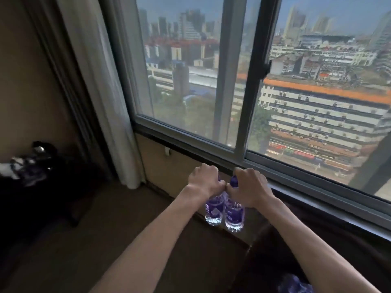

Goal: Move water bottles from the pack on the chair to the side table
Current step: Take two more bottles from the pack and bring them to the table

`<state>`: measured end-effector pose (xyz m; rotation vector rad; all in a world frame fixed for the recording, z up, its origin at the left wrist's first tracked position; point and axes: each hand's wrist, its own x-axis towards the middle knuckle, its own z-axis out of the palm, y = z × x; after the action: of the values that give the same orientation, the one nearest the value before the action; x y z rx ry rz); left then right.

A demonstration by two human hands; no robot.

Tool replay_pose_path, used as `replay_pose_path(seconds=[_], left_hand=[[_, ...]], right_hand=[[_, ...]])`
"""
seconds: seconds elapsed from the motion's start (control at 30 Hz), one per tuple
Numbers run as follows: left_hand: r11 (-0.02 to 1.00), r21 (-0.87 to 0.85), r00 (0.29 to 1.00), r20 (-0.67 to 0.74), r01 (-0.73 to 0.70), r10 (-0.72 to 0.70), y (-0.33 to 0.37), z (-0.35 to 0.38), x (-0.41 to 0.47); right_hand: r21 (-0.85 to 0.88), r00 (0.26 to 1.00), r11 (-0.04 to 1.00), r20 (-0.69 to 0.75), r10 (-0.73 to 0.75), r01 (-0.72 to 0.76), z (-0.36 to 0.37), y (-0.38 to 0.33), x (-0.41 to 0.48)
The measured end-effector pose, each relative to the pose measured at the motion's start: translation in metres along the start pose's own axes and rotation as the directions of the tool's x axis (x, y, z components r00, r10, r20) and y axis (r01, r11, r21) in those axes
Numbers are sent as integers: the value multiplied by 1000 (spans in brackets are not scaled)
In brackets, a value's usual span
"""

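Two clear water bottles with purple labels and purple caps hang in mid-air side by side below the window. My left hand grips the neck of the left bottle. My right hand grips the neck of the right bottle. The two hands nearly touch. At the bottom edge, the purple top of the bottle pack shows on the dark chair. A dark side table stands at the far left with blurred dark and white items on it.
A large window with a grey frame fills the back, its sill just behind the hands. A pale curtain hangs left of it. Brown carpet lies between the side table and the chair.
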<state>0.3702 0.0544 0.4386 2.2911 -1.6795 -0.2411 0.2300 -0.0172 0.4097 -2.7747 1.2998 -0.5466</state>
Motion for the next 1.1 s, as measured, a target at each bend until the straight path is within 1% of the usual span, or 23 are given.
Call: replay_pose_path(seconds=[0.1, 0.27, 0.33, 0.47, 0.6, 0.73, 0.87, 0.93, 1.03, 1.1], left_hand=[[995, 32, 992, -76, 99, -96, -98, -43, -5], [956, 15, 946, -152, 293, -288, -265, -105, -8], [930, 9, 917, -174, 367, -360, -332, -126, -5], [856, 3, 842, -181, 517, -508, -461, -165, 9], [776, -40, 755, -203, 630, -623, -582, -199, 32], [687, -52, 660, -237, 725, -713, -681, -223, 48], [631, -99, 600, -223, 770, -768, -776, -236, 68], [608, -111, 585, -188, 786, -789, -822, -238, 81], [597, -120, 587, -112, 793, -802, -892, -232, 102], [585, -141, 580, -83, 798, -811, -940, -226, 116]], right_hand=[[77, 997, 995, 14, -71, 70, 33, -96, 52], [148, 961, 953, 39, -272, 264, 91, -257, 142], [192, 936, 921, 36, -351, 338, 114, -320, 180], [270, 877, 856, 76, -475, 440, 162, -441, 258], [375, 777, 741, 80, -625, 557, 209, -550, 334], [441, 705, 671, 114, -700, 596, 246, -638, 393], [466, 642, 630, 159, -750, 621, 296, -716, 450], [481, 606, 612, 190, -772, 628, 325, -750, 475], [498, 557, 592, 236, -796, 634, 372, -798, 507], [499, 529, 572, 242, -813, 651, 402, -829, 526]])
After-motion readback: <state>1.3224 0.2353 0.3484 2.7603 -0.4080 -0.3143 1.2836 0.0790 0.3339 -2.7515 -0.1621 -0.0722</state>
